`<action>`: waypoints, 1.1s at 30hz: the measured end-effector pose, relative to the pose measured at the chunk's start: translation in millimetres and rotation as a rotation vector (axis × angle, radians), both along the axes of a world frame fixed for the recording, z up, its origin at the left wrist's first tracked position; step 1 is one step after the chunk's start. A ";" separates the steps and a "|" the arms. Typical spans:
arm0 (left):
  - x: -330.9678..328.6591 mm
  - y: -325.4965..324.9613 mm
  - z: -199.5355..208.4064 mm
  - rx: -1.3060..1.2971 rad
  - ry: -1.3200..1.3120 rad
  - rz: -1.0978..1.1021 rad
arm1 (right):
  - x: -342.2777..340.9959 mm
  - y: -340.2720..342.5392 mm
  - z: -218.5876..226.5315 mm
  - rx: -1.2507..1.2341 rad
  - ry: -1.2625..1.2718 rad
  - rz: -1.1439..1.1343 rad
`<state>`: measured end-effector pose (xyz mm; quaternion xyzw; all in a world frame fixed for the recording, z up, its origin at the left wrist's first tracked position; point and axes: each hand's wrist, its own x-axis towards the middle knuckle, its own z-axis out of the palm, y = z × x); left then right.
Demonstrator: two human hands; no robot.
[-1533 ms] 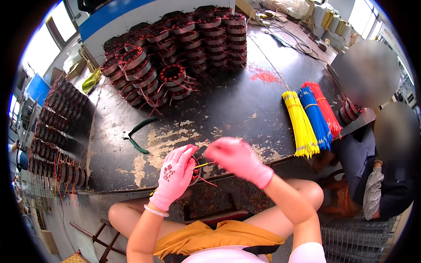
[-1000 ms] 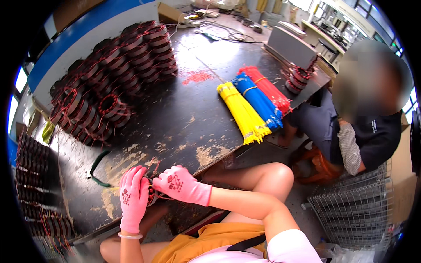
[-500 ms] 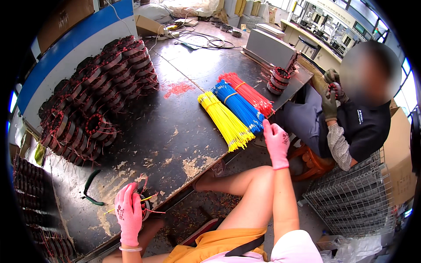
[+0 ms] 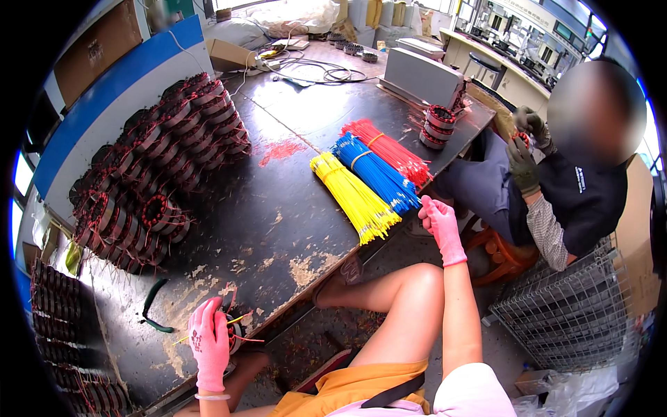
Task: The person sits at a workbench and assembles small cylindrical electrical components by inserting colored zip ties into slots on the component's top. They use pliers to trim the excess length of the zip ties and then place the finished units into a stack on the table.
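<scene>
- Left hand (image 4: 208, 342) lies against the wound ring (image 4: 236, 332) at the worktop's (image 4: 257, 229) near edge; finger grip hidden, cannot tell.
- Right hand (image 4: 439, 224), fingers pinched closed beside the blue wires (image 4: 379, 175), apparently selecting; this calls for separating one strand.

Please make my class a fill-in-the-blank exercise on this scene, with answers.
The blue wire bundle lies between the yellow wire bundle and the ____ wire bundle.
The left hand, at a stator, wears a ____ glove.
The pliers lying near that hand have ____ handles.

Missing words: red; pink; green.
</scene>
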<state>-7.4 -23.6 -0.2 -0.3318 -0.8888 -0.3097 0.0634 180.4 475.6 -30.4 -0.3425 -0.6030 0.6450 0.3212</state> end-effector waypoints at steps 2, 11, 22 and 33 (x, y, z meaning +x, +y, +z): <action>-0.1 0.5 -1.1 0.001 -0.002 -0.003 | 5.5 -1.1 0.9 -0.052 0.038 -0.001; 5.8 -1.7 3.6 0.009 0.225 0.031 | 14.4 -95.5 82.7 -0.045 0.341 0.046; 36.4 -3.7 107.3 0.058 0.744 -0.161 | -77.2 -268.4 117.6 0.314 0.171 0.941; 23.5 -23.8 51.9 0.251 0.312 0.128 | -137.6 -299.8 13.9 1.258 0.134 0.893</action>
